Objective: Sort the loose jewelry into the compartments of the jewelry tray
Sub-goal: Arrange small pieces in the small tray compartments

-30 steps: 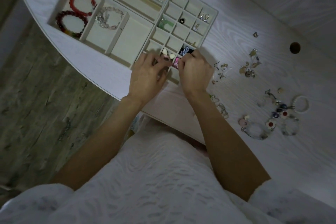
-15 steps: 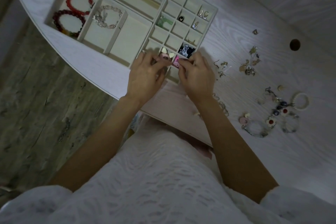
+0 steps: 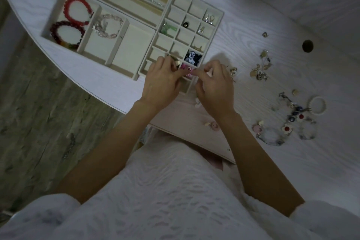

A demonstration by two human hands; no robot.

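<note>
Two hands [image 3: 190, 84] over tray [image 3: 219, 25], loose earrings [image 3: 260, 68] beside

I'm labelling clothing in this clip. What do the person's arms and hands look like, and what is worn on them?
Both forearms are bare from wrist to above the elbow. The left hand and right hand are bare too: no gloves, and no rings, watch or bracelet that I can make out in the dim light. White sleeves begin near the upper arms, part of a white garment with a wavy raised texture.
</note>
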